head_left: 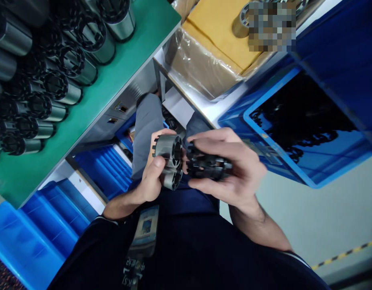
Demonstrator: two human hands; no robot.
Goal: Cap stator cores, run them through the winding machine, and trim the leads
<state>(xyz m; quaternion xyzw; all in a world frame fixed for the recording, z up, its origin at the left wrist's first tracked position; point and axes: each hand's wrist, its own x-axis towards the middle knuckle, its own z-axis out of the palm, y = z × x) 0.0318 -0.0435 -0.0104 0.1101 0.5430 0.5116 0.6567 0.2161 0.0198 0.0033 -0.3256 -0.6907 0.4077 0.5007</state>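
Observation:
Two metal cylinders with black slotted end rings sit side by side in my left hand, whose thumb presses on them. To the right, my right hand has its fingers wrapped round black toothed plastic parts, blurred by motion, so their number is unclear. These black parts are held level with the cylinders' open ends, close to them; whether they touch is hidden. Both hands are over my lap.
Many similar cylinders stand on a green-topped table at upper left. A plastic-lined carton with yellow sheets is at the top. At right, a blue crate holds black parts. Blue bins lie at lower left.

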